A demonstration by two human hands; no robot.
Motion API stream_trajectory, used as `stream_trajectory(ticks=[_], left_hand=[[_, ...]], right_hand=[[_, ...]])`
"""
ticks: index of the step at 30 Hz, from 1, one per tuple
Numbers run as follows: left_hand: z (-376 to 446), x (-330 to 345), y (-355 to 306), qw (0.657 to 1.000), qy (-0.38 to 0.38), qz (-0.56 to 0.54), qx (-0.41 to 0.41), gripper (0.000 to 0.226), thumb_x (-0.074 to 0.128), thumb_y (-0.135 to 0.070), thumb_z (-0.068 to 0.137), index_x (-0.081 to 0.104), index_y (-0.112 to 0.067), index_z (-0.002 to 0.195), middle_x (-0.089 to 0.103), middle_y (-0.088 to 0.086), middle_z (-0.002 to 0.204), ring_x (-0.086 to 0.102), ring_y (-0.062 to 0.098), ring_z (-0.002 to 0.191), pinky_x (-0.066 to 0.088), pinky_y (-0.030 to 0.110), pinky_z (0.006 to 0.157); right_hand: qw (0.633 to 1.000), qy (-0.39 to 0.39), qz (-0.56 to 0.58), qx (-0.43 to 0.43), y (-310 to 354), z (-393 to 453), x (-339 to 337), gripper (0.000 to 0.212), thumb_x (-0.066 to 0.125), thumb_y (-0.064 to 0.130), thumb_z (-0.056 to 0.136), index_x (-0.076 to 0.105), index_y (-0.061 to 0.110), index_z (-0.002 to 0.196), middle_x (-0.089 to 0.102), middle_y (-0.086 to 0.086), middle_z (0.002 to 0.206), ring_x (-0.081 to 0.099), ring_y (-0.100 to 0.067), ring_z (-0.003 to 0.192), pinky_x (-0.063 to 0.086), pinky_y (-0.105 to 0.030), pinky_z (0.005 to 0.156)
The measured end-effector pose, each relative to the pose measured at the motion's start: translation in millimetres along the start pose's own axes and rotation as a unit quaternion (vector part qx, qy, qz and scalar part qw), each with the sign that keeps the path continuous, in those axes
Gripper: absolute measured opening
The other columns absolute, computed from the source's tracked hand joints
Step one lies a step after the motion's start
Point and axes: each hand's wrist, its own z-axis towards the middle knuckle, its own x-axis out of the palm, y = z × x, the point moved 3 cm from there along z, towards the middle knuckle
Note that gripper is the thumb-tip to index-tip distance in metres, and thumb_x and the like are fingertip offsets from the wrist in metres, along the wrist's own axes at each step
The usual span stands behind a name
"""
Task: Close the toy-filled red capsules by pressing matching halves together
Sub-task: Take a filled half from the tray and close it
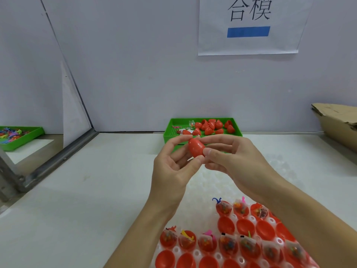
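2 bare hands, left hand (170,169) and right hand (237,161), fingertips pinched shut around 1 glossy red plastic egg capsule (196,147) held above the white table (87,200): squeeze squarely along the seam, halves aligned, until fully seated.

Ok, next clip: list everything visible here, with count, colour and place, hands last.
capsule: one, red, closed, held between both hands.
filled halves: about ten, red with toy packets, in the white holder at bottom right.
empty halves: many, red, rows in the same holder.
holder: one, white, near edge of table.
far tray: one, green, loose red capsule pieces, by the back wall.
left tray: one, green, mixed colourful toys, far left.
paper sign: one, white with a blue bar, on the wall.
cardboard: one, brown, right edge.
left hand: gripping capsule.
right hand: gripping capsule.
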Motion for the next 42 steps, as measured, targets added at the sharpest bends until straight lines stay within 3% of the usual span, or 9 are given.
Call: stream_trajectory(ticks=[3, 6, 12, 16, 22, 25, 30, 36, 42], left_hand=[[0.3, -2.3, 3.0, 0.999, -0.036, 0.023, -0.009, 0.026, 0.076, -0.025, 0.082, 0.066, -0.022, 0.106, 0.076, 0.009, 0.103, 0.071, 0.024, 0.105, 0.054, 0.039, 0.096], [0.2, -5.2, 4.4, 0.997, -0.064, 0.051, -0.010, 0.026, 0.079, -0.030, 0.072, 0.068, -0.029, 0.096, 0.078, 0.007, 0.097, 0.073, 0.021, 0.099, 0.055, 0.039, 0.093], [0.0, -1.8, 3.5, 0.997, -0.075, 0.006, -0.001, 0.027, 0.072, -0.011, 0.070, 0.081, -0.025, 0.091, 0.078, 0.006, 0.094, 0.075, 0.021, 0.093, 0.059, 0.023, 0.077], [-2.5, 0.1, 3.6, 0.995, -0.098, 0.034, 0.005, 0.038, 0.069, 0.010, 0.078, 0.081, -0.025, 0.084, 0.078, 0.006, 0.088, 0.076, 0.021, 0.087, 0.059, 0.024, 0.074], [-5.0, 4.0, 1.6, 0.989, -0.116, 0.081, 0.030, 0.036, 0.070, 0.011, 0.080, 0.077, -0.023, 0.090, 0.078, -0.002, 0.086, 0.076, 0.017, 0.084, 0.060, 0.023, 0.073], [-8.5, 7.5, -3.7, 0.969, -0.133, 0.178, 0.105, 0.027, 0.072, -0.002, 0.085, 0.074, -0.025, 0.099, 0.077, -0.008, 0.091, 0.074, 0.011, 0.088, 0.058, 0.021, 0.078], [-7.4, 6.5, -9.4, 0.929, -0.097, 0.297, 0.197, 0.018, 0.074, -0.015, 0.087, 0.070, -0.015, 0.105, 0.069, -0.006, 0.098, 0.067, 0.016, 0.091, 0.057, 0.024, 0.077], [-8.7, 5.3, -10.6, 0.844, -0.076, 0.442, 0.294, 0.022, 0.078, -0.015, 0.083, 0.071, -0.008, 0.103, 0.067, -0.001, 0.095, 0.056, 0.003, 0.086, 0.047, 0.008, 0.078], [-10.4, 8.6, -10.0, 0.854, -0.049, 0.418, 0.305, 0.033, 0.072, -0.025, 0.086, 0.068, -0.006, 0.112, 0.067, 0.001, 0.102, 0.060, 0.007, 0.090, 0.049, 0.010, 0.083]], right_hand=[[0.999, -0.028, 0.016, 0.004, -0.4, 1.0, -3.8, 0.017, 0.068, 0.004, 0.092, 0.075, 0.015, 0.103, 0.077, -0.006, 0.099, 0.076, -0.020, 0.085, 0.060, -0.024, 0.071], [0.999, -0.038, 0.011, 0.000, -0.6, 2.5, -6.7, 0.013, 0.070, 0.007, 0.090, 0.076, 0.014, 0.100, 0.078, -0.005, 0.096, 0.075, -0.017, 0.086, 0.060, -0.025, 0.076], [0.998, -0.040, 0.003, -0.044, 3.2, 1.3, -8.1, 0.021, 0.076, 0.023, 0.068, 0.080, 0.017, 0.088, 0.078, 0.001, 0.082, 0.074, -0.013, 0.079, 0.059, -0.019, 0.071], [0.997, -0.054, -0.005, -0.057, 2.2, 0.4, -6.9, 0.010, 0.077, 0.008, 0.078, 0.079, 0.018, 0.079, 0.076, 0.000, 0.073, 0.071, -0.011, 0.067, 0.059, -0.021, 0.069], [0.995, -0.063, -0.041, -0.067, 3.7, 0.1, -7.7, 0.013, 0.076, 0.004, 0.082, 0.078, 0.016, 0.078, 0.075, 0.001, 0.070, 0.070, -0.008, 0.064, 0.058, -0.018, 0.066], [0.996, -0.044, -0.058, -0.058, 4.5, 1.5, -6.1, 0.009, 0.072, 0.011, 0.090, 0.080, 0.014, 0.088, 0.077, 0.000, 0.079, 0.075, -0.012, 0.076, 0.061, -0.023, 0.076], [0.994, 0.034, -0.090, -0.058, 7.6, -1.4, 2.1, 0.014, 0.068, 0.030, 0.093, 0.079, 0.026, 0.101, 0.078, 0.008, 0.096, 0.072, -0.009, 0.097, 0.056, -0.035, 0.095], [0.986, 0.096, -0.123, -0.064, 7.1, -3.2, 4.3, 0.012, 0.070, 0.026, 0.092, 0.080, 0.028, 0.098, 0.078, 0.013, 0.095, 0.071, -0.001, 0.098, 0.051, -0.028, 0.094], [0.993, 0.114, -0.019, -0.020, 1.7, 1.3, -2.3, 0.013, 0.070, 0.019, 0.091, 0.081, 0.016, 0.097, 0.078, -0.005, 0.096, 0.074, -0.017, 0.096, 0.058, -0.024, 0.084]])
